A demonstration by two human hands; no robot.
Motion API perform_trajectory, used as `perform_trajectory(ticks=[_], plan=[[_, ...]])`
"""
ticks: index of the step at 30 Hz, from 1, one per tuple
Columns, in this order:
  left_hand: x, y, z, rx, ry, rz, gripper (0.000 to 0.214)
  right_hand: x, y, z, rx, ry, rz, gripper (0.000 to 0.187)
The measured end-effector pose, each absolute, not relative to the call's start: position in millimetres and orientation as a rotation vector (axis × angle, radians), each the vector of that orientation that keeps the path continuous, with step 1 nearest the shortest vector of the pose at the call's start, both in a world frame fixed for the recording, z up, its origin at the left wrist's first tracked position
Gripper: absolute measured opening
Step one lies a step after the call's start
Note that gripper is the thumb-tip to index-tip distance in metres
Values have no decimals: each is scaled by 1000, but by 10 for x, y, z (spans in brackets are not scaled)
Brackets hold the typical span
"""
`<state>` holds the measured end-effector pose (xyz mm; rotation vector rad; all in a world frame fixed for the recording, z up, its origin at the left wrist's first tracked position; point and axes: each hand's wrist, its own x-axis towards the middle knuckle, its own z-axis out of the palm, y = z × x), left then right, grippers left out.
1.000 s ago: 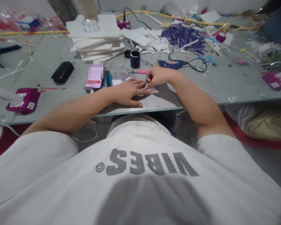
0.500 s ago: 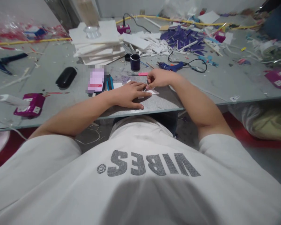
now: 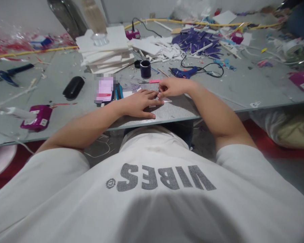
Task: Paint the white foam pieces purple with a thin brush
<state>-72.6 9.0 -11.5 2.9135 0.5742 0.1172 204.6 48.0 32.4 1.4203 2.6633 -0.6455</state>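
My left hand lies flat near the table's front edge, fingers spread, pressing on a small white piece that sticks out past its fingertips. Close against those fingertips, my right hand is closed in a pinch. Something small and dark seems to be between thumb and fingers, too small to name. Just beyond the hands lies a slim tool with a pink handle. A dark open jar stands behind it. To the left of my left hand are blue-and-black tools beside a phone with a lit screen.
A blue glue gun with a black cable lies behind my right hand. Stacked white boards, white offcuts and purple pieces fill the back. At left are a black case and a magenta box.
The camera view has shifted slightly. My right hand's fingers have moved a little at the pinch; my left hand stays flat in place.
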Motion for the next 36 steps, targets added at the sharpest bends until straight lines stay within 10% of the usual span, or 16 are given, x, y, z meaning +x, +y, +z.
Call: perform_trajectory(ticks=[36], plan=[[-931, 133, 335, 2808, 695, 156, 94, 2362, 527, 463, 1319, 2761, -741, 63]])
